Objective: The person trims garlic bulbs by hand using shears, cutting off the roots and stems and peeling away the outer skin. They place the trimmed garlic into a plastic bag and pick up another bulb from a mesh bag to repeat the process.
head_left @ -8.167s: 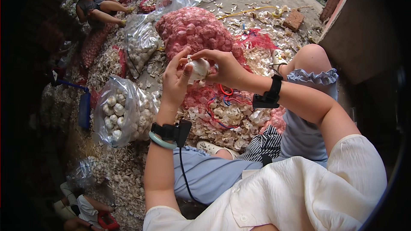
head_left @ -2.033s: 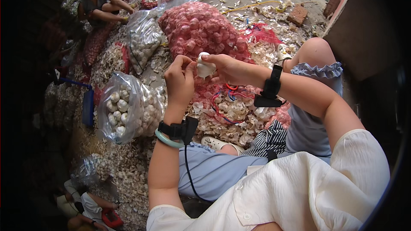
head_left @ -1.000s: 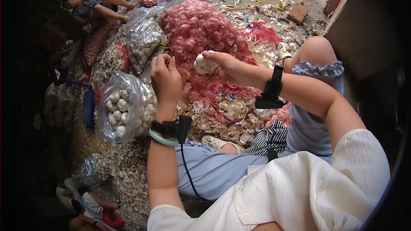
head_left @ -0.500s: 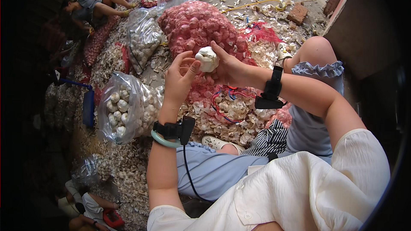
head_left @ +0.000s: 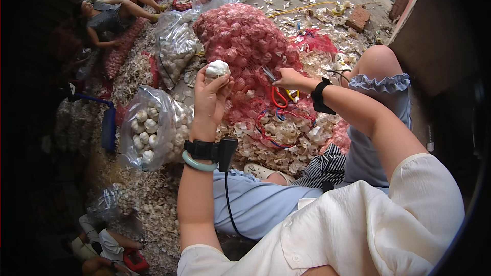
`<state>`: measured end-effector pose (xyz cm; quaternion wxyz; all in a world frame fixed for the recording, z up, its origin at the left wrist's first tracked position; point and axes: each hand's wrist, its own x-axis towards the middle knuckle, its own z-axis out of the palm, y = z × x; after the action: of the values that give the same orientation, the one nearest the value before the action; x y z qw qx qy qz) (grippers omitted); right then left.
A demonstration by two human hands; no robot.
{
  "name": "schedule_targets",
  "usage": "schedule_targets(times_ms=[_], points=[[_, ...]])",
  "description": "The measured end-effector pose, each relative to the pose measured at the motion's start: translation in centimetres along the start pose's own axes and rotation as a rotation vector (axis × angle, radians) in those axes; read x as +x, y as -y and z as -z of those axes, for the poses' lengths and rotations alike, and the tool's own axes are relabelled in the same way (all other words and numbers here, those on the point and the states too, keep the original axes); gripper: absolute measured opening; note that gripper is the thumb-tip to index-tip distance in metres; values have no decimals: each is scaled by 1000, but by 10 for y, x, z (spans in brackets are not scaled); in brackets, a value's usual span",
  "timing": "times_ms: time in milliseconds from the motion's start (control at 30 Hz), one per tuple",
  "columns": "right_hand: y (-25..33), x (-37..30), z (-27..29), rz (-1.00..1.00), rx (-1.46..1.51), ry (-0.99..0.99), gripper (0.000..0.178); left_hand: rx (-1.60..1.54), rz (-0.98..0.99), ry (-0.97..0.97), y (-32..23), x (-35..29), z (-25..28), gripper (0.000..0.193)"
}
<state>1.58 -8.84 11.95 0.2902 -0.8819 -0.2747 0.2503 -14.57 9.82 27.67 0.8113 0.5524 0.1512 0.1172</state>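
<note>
A white garlic bulb (head_left: 218,69) is held up in the fingertips of my left hand (head_left: 210,92). To its right, my right hand (head_left: 291,79) grips a pair of scissors (head_left: 279,97) by the blade end, with the red handle loop hanging down and a silver blade pointing up and left. Behind both hands bulges a large red mesh sack (head_left: 240,36) full of garlic. Below it lie torn papery garlic skins (head_left: 296,138) with red and blue cords (head_left: 263,122) among them.
An open clear plastic bag (head_left: 128,133) of cleaned bulbs stands left of my left forearm. Another filled plastic bag (head_left: 174,41) sits farther back. Co-workers sit at the upper left (head_left: 105,20) and lower left (head_left: 110,245). A brick (head_left: 358,18) lies at the far right.
My right hand has let go of the garlic bulb and moved right, taking hold of the scissors. My left hand alone now holds the bulb, slightly farther left.
</note>
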Motion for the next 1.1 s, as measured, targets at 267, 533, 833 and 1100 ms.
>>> schedule_targets(times_ms=[267, 533, 833, 1100], points=[[-57, 5, -59, -12, -286, 62, 44, -368, 192, -44, -3, 10, 15, 25], [-62, 19, -87, -139, 170, -160, 70, 71, 135, -134, -1, 7, 11, 35], [-72, 33, -103, -455, 415, -254, 60, -137, 167, 17, -9, 6, 4, 26], [-17, 12, -60, -398, 379, -62, 44, -198, 15, -182, -7, 10, 2, 33]])
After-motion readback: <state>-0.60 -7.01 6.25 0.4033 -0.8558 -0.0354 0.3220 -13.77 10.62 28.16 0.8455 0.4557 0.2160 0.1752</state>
